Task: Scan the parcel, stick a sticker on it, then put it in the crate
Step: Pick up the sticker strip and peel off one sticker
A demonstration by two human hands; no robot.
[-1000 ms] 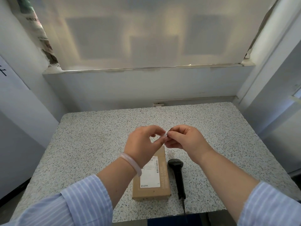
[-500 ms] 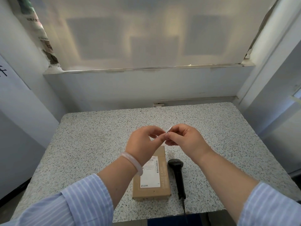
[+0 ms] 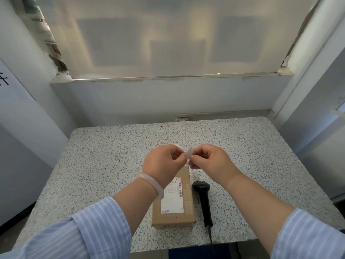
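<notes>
Speckled stone forms the table, which is set into a pale alcove beneath a frosted window; no crate is seen in this view. Near the front edge lies the parcel, a brown carton laid flat with its white label turned upward, so that the barcode is exposed and the top face is free to receive a sticker. Just beside it, on its right and apart from it, the scanner is laid down with its head pointing away and its cord running off the front edge; it is judged to have been set aside so that both hands are free. Above the far end of the parcel, clear of the table, the left hand and the right hand are held close together. Between them a small pale sticker is pinched: the thumb and forefinger of each hand are closed on opposite edges of it, and the remaining fingers are curled in. A second pale scrap, possibly backing paper, shows at the left fingertips, though this cannot be told for certain. The two-handed pinch is judged to serve peeling or separating the sticker, a job that one hand could not do. A pale bangle is worn on the left wrist, and both striped sleeves are pushed back. Sticking is judged not yet done, as no added sticker is seen on the carton.
</notes>
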